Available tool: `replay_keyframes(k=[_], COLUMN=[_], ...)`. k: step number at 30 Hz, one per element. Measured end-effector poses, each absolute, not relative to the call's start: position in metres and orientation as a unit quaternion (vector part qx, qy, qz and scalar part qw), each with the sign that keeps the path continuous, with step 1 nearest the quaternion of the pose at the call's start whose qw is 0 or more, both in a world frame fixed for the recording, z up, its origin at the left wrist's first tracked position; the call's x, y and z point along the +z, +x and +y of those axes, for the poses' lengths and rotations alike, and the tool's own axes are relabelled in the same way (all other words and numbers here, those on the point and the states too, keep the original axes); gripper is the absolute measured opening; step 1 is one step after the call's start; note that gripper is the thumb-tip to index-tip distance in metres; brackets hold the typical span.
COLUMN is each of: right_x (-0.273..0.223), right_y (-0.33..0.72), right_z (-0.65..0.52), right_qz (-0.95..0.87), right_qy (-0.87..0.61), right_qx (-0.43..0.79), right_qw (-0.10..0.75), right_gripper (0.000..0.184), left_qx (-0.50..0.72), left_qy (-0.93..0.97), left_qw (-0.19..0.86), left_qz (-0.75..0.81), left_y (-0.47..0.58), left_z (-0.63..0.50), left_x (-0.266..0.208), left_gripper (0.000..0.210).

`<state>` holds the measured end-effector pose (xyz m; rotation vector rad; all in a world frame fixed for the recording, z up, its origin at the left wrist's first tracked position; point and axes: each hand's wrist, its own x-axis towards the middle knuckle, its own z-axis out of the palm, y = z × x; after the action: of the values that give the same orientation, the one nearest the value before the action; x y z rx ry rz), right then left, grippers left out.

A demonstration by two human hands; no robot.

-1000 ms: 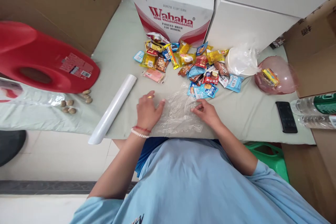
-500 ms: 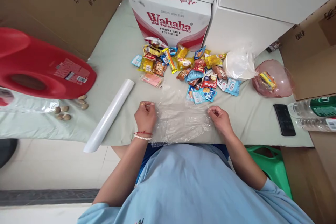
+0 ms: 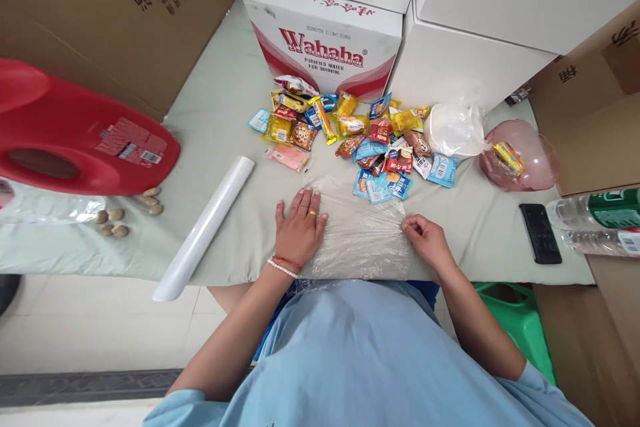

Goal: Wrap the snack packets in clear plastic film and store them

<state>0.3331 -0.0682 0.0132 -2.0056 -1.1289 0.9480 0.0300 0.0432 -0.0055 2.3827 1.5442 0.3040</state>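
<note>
A sheet of clear plastic film [image 3: 363, 240] lies on the cloth-covered table in front of me, creased and stretched between my hands. My left hand [image 3: 300, 227] rests flat on the film's left edge, fingers extended and somewhat apart. At the right edge, my right hand [image 3: 425, 237] pinches the film between thumb and fingertips, and creases run from that pinch. A white roll [image 3: 205, 227] lies slanted to the left of my left hand. Just beyond the film is a pile of small wrapped snacks [image 3: 370, 147], with a pink packet [image 3: 289, 157] on its near left side.
A white tub [image 3: 455, 127] with clear plastic over it and a pink bowl [image 3: 537, 160] holding a snack stand at the right. Nearby lie a phone [image 3: 540, 233] and plastic bottles [image 3: 610, 209]. At left are a red jug [image 3: 85, 140] and several walnut-like pieces [image 3: 120, 231]. Boxes [image 3: 325, 40] line the back.
My left hand has gone from a closed pinch to lying flat on the film, slightly to the right. My right hand keeps its pinch, slightly farther right and nearer me, and the film looks tauter.
</note>
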Motion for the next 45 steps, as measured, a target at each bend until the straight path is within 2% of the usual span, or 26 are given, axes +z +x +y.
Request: replay_keyframes(k=[5, 8, 10, 14, 17, 20, 23, 25, 29, 31, 33, 35, 37, 39, 41, 45], right_x=[0.009, 0.004, 0.001, 0.008, 0.033, 0.065, 0.085, 0.087, 0.073, 0.067, 0.067, 0.072, 0.081, 0.087, 0.087, 0.063], right_y=[0.335, 0.333, 0.336, 0.353, 0.359, 0.340, 0.294, 0.258, 0.203, 0.193, 0.195, 0.208, 0.227, 0.245, 0.256, 0.257], right_z=[-0.045, -0.026, -0.021, -0.020, 0.002, 0.054, 0.123, 0.167, 0.229, 0.241, 0.240, 0.225, 0.193, 0.147, 0.094, 0.011], right_qz=[-0.451, -0.521, -0.549, -0.547, -0.565, -0.642, -0.712, -0.712, -0.681, -0.673, -0.665, -0.672, -0.713, -0.778, -0.821, -0.816], right_qy=[-0.774, -0.759, -0.755, -0.768, -0.766, -0.720, -0.673, -0.686, -0.727, -0.734, -0.740, -0.732, -0.680, -0.583, -0.492, -0.484], right_qx=[0.306, 0.279, 0.259, 0.262, 0.226, 0.161, 0.113, 0.092, 0.068, 0.081, 0.082, 0.070, 0.079, 0.142, 0.230, 0.303], right_qw=[0.323, 0.274, 0.247, 0.208, 0.208, 0.210, 0.166, 0.119, 0.065, 0.046, 0.047, 0.087, 0.148, 0.185, 0.175, 0.098], right_gripper=[0.038, 0.018, 0.011, 0.015, 0.022, 0.019, 0.016, 0.018, 0.042, 0.038, 0.034, 0.035, 0.037, 0.035, 0.033, 0.032], left_qx=[0.105, 0.093, 0.084, 0.085, 0.092, 0.089, 0.083, 0.082, 0.074, 0.067, 0.064, 0.068, 0.077, 0.089, 0.100, 0.115], left_qy=[0.828, 0.821, 0.821, 0.834, 0.838, 0.837, 0.837, 0.838, 0.840, 0.841, 0.841, 0.841, 0.841, 0.841, 0.842, 0.846], left_qw=[0.139, 0.134, 0.126, 0.116, 0.115, 0.119, 0.122, 0.118, 0.101, 0.093, 0.091, 0.095, 0.101, 0.107, 0.111, 0.113], left_qz=[0.534, 0.547, 0.551, 0.532, 0.526, 0.526, 0.527, 0.527, 0.528, 0.529, 0.530, 0.528, 0.525, 0.522, 0.519, 0.508], left_y=[0.029, 0.022, 0.013, -0.005, -0.009, -0.007, -0.006, -0.006, -0.007, -0.008, -0.009, -0.009, -0.010, -0.011, -0.011, -0.012], left_z=[0.042, 0.044, 0.045, 0.044, 0.041, 0.040, 0.040, 0.040, 0.039, 0.039, 0.039, 0.039, 0.039, 0.039, 0.039, 0.040], left_x=[-0.006, -0.003, -0.003, -0.008, -0.011, -0.010, -0.008, -0.008, -0.011, -0.011, -0.012, -0.011, -0.011, -0.011, -0.011, -0.014], left_gripper=[0.061, 0.061, 0.060, 0.061, 0.064, 0.065, 0.065, 0.065, 0.066, 0.066, 0.066, 0.067, 0.067, 0.066, 0.066, 0.067])
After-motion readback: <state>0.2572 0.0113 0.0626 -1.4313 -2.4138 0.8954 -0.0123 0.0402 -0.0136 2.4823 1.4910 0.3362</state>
